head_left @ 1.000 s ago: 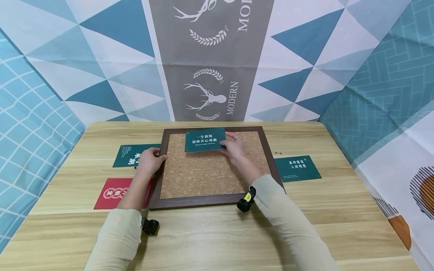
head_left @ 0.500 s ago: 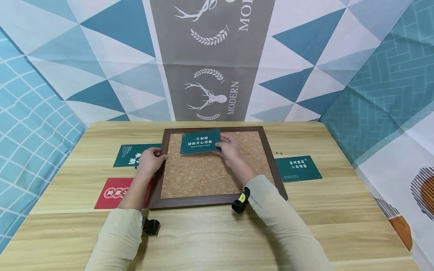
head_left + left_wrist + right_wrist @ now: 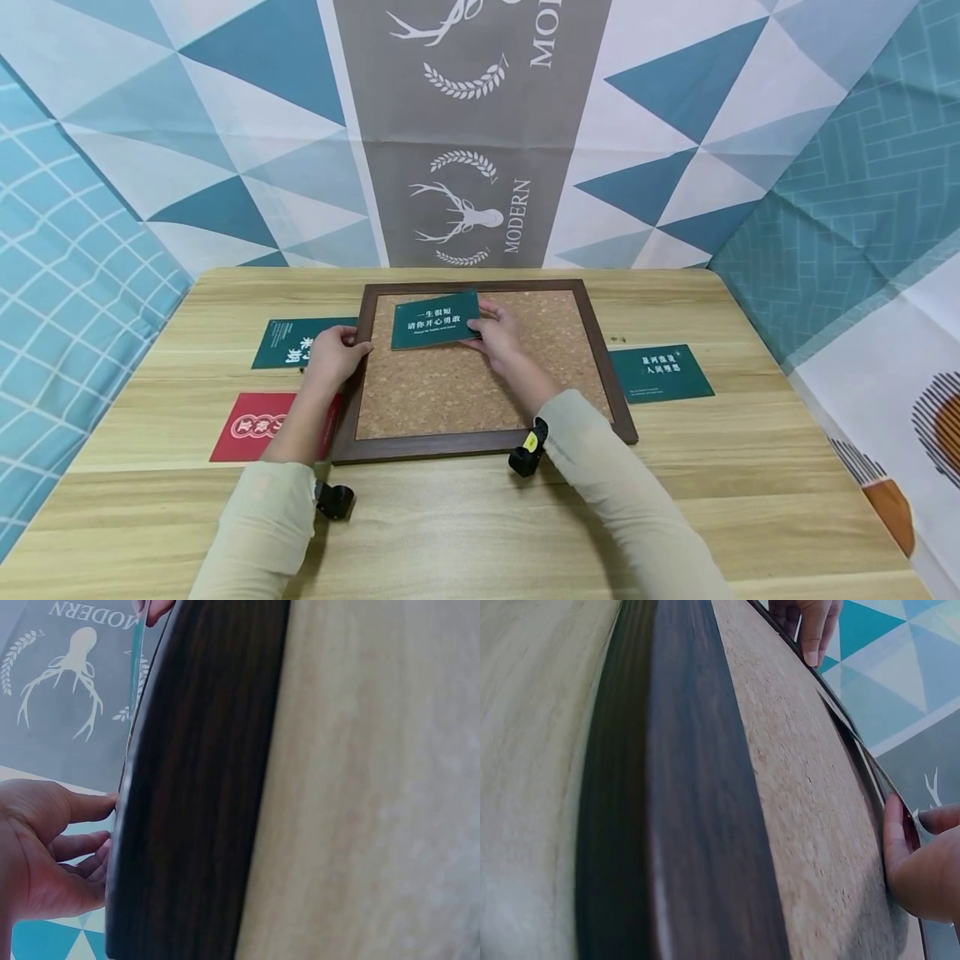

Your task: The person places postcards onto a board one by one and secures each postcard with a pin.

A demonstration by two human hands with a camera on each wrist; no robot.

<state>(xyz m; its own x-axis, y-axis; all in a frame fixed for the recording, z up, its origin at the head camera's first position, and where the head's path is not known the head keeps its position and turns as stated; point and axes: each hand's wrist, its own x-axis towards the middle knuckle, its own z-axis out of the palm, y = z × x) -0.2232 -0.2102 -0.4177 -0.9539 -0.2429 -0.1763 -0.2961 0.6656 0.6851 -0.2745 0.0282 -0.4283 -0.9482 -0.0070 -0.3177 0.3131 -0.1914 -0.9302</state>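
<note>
A dark-framed cork board (image 3: pixel 450 392) lies on the wooden table. My right hand (image 3: pixel 498 336) pinches the right end of a green postcard (image 3: pixel 427 321) with white lettering, thumb on its face. The postcard is slightly tilted, close over the upper left part of the cork. In the right wrist view the card (image 3: pixel 862 746) appears edge-on, with the right hand (image 3: pixel 926 862) at its near end. My left hand (image 3: pixel 333 357) grips the left side of the frame, thumb on top; the left wrist view shows its thumb and fingers at the edge of the dark frame (image 3: pixel 195 780).
Left of the board lie another green card (image 3: pixel 279 342) and a red card (image 3: pixel 243 425), both partly covered by the left arm. A further green card (image 3: pixel 663 375) lies against the right side, with small dark bits (image 3: pixel 617 339) above it. A patterned backdrop (image 3: pixel 450 117) stands behind the table.
My right hand has carried the green postcard to the left and slightly toward me, and the card has turned a little. My left hand has stayed on the frame.
</note>
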